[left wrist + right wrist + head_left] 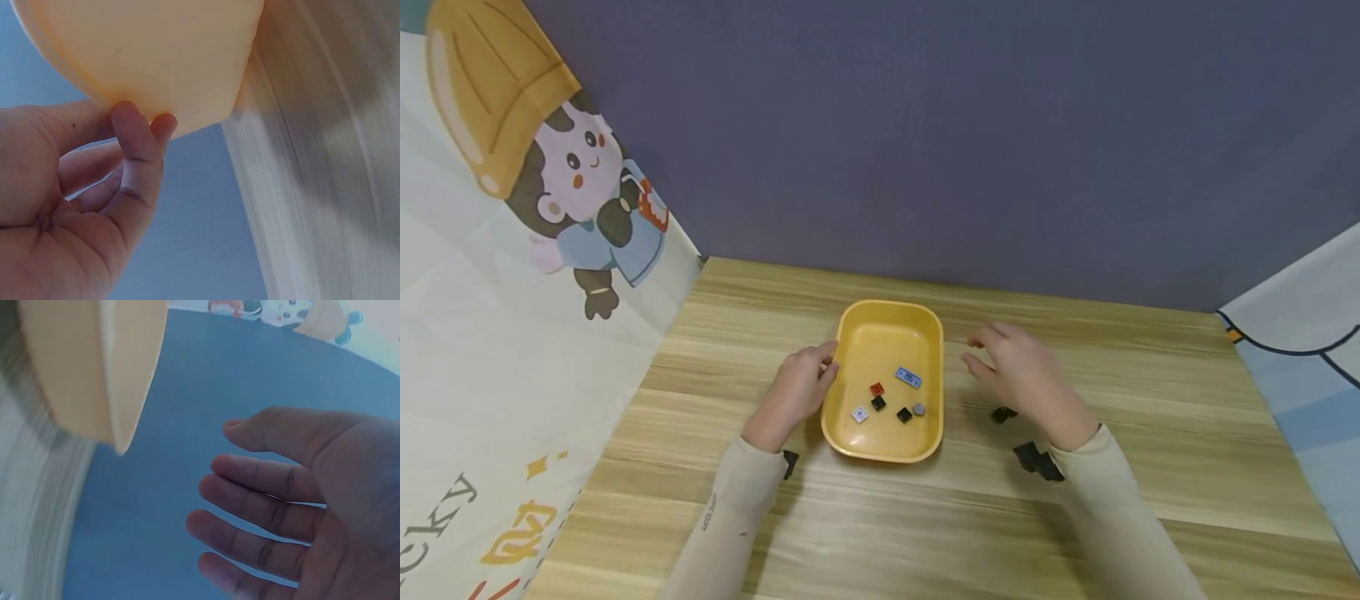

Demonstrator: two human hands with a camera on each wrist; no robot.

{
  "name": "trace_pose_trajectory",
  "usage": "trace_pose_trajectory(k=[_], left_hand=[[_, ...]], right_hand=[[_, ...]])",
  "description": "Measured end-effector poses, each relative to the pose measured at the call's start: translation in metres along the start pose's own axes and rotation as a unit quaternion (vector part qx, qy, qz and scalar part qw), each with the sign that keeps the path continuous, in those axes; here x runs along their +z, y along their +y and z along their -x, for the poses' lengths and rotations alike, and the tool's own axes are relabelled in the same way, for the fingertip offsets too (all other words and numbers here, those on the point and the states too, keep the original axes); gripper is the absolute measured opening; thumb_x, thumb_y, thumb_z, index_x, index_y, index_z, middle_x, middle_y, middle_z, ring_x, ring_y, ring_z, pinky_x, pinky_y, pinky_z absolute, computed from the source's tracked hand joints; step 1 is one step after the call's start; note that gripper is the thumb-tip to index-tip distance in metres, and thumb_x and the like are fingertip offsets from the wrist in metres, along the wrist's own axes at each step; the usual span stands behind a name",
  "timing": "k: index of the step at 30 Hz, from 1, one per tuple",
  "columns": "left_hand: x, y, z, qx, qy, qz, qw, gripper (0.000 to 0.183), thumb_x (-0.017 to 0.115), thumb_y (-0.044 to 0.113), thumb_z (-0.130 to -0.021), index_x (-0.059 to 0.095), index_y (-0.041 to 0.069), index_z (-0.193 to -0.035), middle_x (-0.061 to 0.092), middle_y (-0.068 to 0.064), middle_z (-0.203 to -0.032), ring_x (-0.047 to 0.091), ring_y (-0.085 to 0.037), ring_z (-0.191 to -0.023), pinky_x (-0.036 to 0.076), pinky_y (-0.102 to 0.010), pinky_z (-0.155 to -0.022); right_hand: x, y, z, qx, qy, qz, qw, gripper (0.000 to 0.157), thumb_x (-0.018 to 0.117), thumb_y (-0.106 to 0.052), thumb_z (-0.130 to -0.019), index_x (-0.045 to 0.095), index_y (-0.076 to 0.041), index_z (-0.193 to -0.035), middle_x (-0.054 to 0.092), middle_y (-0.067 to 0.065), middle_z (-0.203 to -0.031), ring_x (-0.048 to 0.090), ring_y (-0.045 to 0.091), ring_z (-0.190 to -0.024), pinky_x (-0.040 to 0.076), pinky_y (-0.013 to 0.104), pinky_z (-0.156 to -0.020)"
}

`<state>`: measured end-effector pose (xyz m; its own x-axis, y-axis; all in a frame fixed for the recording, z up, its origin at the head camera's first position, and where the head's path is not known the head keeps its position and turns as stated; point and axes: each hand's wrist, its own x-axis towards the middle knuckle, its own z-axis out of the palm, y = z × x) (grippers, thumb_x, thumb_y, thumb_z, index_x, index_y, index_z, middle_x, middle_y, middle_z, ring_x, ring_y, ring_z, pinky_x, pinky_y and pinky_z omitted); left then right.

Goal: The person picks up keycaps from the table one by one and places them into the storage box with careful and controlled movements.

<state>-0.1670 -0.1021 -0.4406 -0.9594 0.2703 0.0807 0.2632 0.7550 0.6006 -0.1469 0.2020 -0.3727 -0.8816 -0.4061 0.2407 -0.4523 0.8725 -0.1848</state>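
A yellow rectangular tray [887, 454] stands on the wooden table, with several small tile-like pieces in it. Among them are a blue oblong tile [908, 377], a red square tile [877, 389], a white square tile [860, 414] and a small grey piece [919, 409]; black square tiles [878, 403] lie beside these. My left hand [793, 385] grips the tray's left edge, thumb and fingertips bent at the outer wall just under the rim in the left wrist view. To the right of the tray my right hand [1026, 375] hovers apart from it, fingers loosely spread and holding nothing.
Dark pieces [1037, 461] lie on the table [925, 533] by the right wrist, and another [790, 462] shows beside the left sleeve. A dark blue-grey panel [925, 150] rises behind the table. Printed cloth [512, 350] hangs at the left.
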Motion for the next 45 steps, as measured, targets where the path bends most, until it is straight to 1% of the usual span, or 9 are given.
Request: trace_pose_trajectory(k=[5,11,14,17,21,25,28,37,45], left_hand=[[0.000,0.000,0.000,-0.004,-0.005,-0.002,1.0000,0.040,0.057,0.010,-0.091,0.050,-0.002,-0.129,0.061,-0.012,-0.096,0.060,-0.015,-0.075,0.049,-0.019,-0.057],[0.001,0.001,0.000,-0.013,-0.014,0.006,0.9998,0.041,0.056,0.011,-0.092,0.049,-0.001,-0.130,0.060,-0.012,-0.098,0.060,-0.015,-0.076,0.049,-0.019,-0.057],[0.000,0.001,0.000,-0.012,-0.012,0.004,0.9998,0.041,0.056,0.011,-0.092,0.049,-0.002,-0.130,0.060,-0.012,-0.098,0.059,-0.015,-0.075,0.049,-0.019,-0.056],[0.000,0.001,0.000,-0.010,-0.008,0.002,0.9999,0.041,0.057,0.010,-0.091,0.049,-0.002,-0.130,0.060,-0.012,-0.097,0.059,-0.015,-0.074,0.049,-0.019,-0.056],[0.000,0.001,-0.001,-0.011,-0.009,0.004,0.9999,0.041,0.057,0.010,-0.092,0.049,-0.002,-0.130,0.060,-0.012,-0.097,0.059,-0.015,-0.074,0.049,-0.018,-0.056],[0.000,0.002,-0.001,-0.011,-0.009,0.003,0.9999,0.041,0.056,0.011,-0.092,0.049,-0.001,-0.130,0.060,-0.012,-0.097,0.059,-0.015,-0.075,0.049,-0.018,-0.056],[0.000,0.002,-0.001,-0.009,-0.008,0.005,0.9999,0.041,0.057,0.011,-0.092,0.049,-0.002,-0.130,0.060,-0.012,-0.097,0.060,-0.015,-0.075,0.049,-0.019,-0.056],[-0.001,0.001,0.000,-0.004,-0.007,0.005,1.0000,0.041,0.057,0.010,-0.091,0.049,-0.002,-0.130,0.061,-0.012,-0.097,0.059,-0.015,-0.074,0.049,-0.018,-0.056],[0.000,0.000,0.001,-0.010,-0.009,0.008,0.9999,0.041,0.057,0.011,-0.092,0.049,-0.001,-0.130,0.061,-0.011,-0.098,0.060,-0.015,-0.075,0.049,-0.018,-0.056]], right_hand=[[0.005,0.021,0.022,0.002,-0.002,0.018,1.000,0.023,0.068,-0.025,-0.084,0.066,-0.007,-0.097,0.061,0.006,-0.089,0.058,0.021,-0.072,0.049,0.038,-0.058],[0.022,0.043,0.049,0.010,-0.030,0.026,0.999,0.020,0.072,-0.020,-0.080,0.067,-0.007,-0.095,0.062,0.005,-0.087,0.059,0.019,-0.071,0.050,0.036,-0.054],[0.033,0.053,0.058,0.011,-0.048,0.014,0.999,0.021,0.074,-0.017,-0.078,0.066,-0.008,-0.096,0.064,0.006,-0.093,0.061,0.023,-0.080,0.052,0.038,-0.060],[0.043,0.059,0.065,0.004,-0.070,-0.008,0.998,0.025,0.075,-0.013,-0.076,0.066,-0.007,-0.099,0.062,0.009,-0.101,0.059,0.028,-0.090,0.052,0.042,-0.070],[0.055,0.065,0.069,-0.015,-0.089,-0.038,0.995,0.027,0.074,-0.007,-0.076,0.065,-0.006,-0.101,0.059,0.014,-0.109,0.057,0.032,-0.096,0.050,0.044,-0.078],[0.064,0.069,0.072,-0.028,-0.085,-0.049,0.995,0.030,0.072,-0.003,-0.076,0.065,-0.006,-0.105,0.058,0.016,-0.113,0.056,0.034,-0.100,0.048,0.046,-0.083],[0.068,0.071,0.073,-0.033,-0.080,-0.052,0.995,0.032,0.072,-0.002,-0.076,0.065,-0.007,-0.107,0.058,0.015,-0.112,0.055,0.034,-0.102,0.046,0.047,-0.086],[0.073,0.072,0.074,-0.034,-0.074,-0.057,0.995,0.027,0.072,-0.001,-0.074,0.066,-0.008,-0.100,0.060,0.013,-0.109,0.056,0.033,-0.102,0.046,0.046,-0.087],[0.073,0.069,0.075,-0.018,-0.081,-0.064,0.995,0.025,0.073,-0.007,-0.077,0.065,-0.007,-0.100,0.058,0.017,-0.114,0.055,0.035,-0.102,0.046,0.048,-0.086]])
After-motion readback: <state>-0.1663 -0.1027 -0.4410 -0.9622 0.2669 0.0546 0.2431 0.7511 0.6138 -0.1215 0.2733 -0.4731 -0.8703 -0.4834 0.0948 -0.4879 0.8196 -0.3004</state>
